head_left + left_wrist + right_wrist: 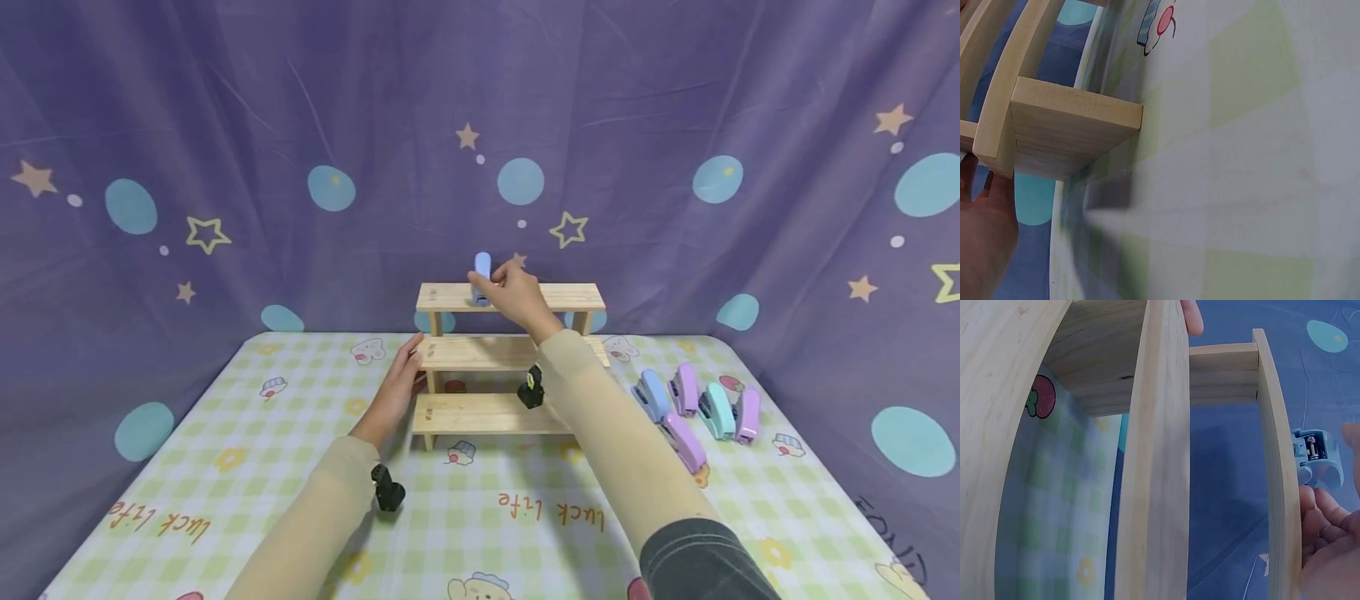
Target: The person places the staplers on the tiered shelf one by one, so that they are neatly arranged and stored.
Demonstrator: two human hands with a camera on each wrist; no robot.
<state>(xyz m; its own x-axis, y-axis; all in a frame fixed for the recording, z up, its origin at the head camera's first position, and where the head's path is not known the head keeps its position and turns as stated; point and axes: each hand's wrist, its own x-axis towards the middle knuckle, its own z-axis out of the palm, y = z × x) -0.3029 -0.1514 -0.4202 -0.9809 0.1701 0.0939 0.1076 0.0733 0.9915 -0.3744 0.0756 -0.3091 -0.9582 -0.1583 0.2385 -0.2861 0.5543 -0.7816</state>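
Observation:
A three-tier wooden shelf (476, 353) stands on the table. My left hand (397, 382) holds its left side at the middle tier; in the right wrist view one fingertip (1192, 315) shows over that tier's edge. On the top tier, left of its middle, a light blue stapler (482, 265) stands on end. My right hand (517, 292) pinches it, the thumb at its front and the other fingers to its right. In the right wrist view the stapler (1319, 456) shows its metal spring, with curled fingers (1316, 515) against its lower side.
Right of the shelf lie several staplers: a blue one (652, 396), a teal one (717, 412) and purple ones, among them one at the front (684, 443). A checked cloth (285, 475) covers the table. A purple patterned curtain (405, 100) hangs behind.

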